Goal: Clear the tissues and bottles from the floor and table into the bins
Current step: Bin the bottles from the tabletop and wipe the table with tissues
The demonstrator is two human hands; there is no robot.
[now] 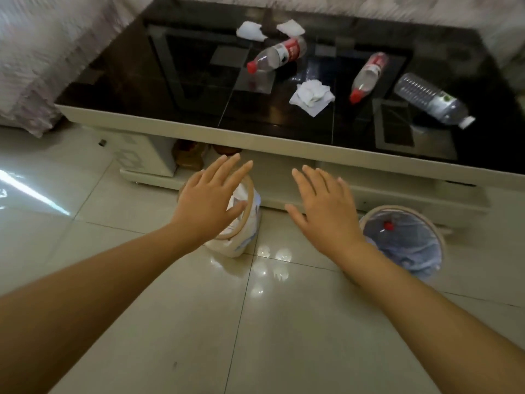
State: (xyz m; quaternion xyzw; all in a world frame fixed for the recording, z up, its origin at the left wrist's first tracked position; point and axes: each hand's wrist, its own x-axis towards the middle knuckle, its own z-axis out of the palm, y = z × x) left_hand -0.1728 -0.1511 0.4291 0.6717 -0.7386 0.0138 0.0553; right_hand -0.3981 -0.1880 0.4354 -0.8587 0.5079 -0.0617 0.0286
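Both hands are held out over the floor [142,280] in front of the table [255,143], palms down. The left hand [210,200] is spread flat with fingers straight; nothing is gripped. It is seen above the left bin [241,245], partly covering the rim; contact cannot be told. The right hand [324,206] is likewise flat with fingers extended, holding nothing, just left of the right bin [437,237].

The left bin is lined with a white bag, and white material is seen inside. The right bin is lined with a bluish bag, and a red cap [388,225] is seen inside it.

On the black glass tabletop the following are noted:
- 3 tissues: tissue 1 [250,31] and tissue 2 [291,27] near the far edge, close together; tissue 3 [312,98] nearer the front, crumpled.
- 3 bottles, all lying on their sides: bottle 1 [279,54], red label and red cap, just in front of tissues 1 and 2; bottle 2 [369,76], red cap, right of tissue 3; bottle 3 [433,100], clear with white cap, furthest right.

Brown objects [189,156] are seen on the shelf under the table; they are too blurred to identify.
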